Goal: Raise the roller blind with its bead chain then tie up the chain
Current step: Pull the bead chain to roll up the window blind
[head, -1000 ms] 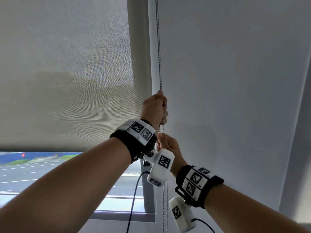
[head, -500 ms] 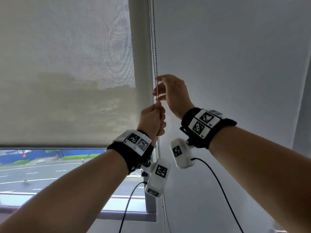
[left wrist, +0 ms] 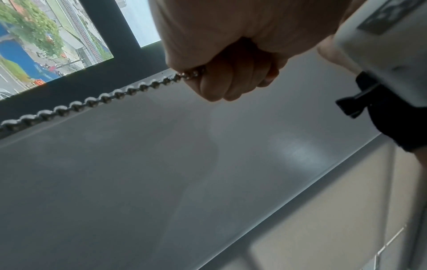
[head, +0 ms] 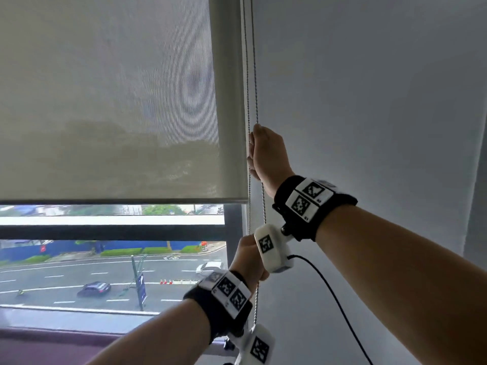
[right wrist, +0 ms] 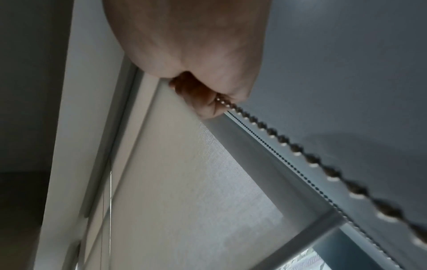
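Observation:
The beige roller blind (head: 118,114) hangs over the window on the left, and its bottom bar (head: 118,200) sits partway up the glass. Its bead chain (head: 255,88) runs down in two strands along the blind's right edge. My right hand (head: 263,154) grips one strand high up. In the right wrist view its fingers (right wrist: 208,102) curl round the chain (right wrist: 300,155). My left hand (head: 246,262) holds the same strand lower down, partly hidden behind the right wrist camera. The left wrist view shows that fist (left wrist: 231,78) closed round the taut chain (left wrist: 104,96).
A plain grey wall (head: 369,101) fills the right side, close behind the chain. The dark window frame (head: 232,233) and a purple sill (head: 52,338) lie below the blind. A street with cars shows through the glass. A black cable (head: 329,293) hangs from the right wrist camera.
My left hand has pulled the chain downward. My right hand, loose beside the chain half a second ago, now grips it above the left. The blind's bottom bar sits higher, showing more window.

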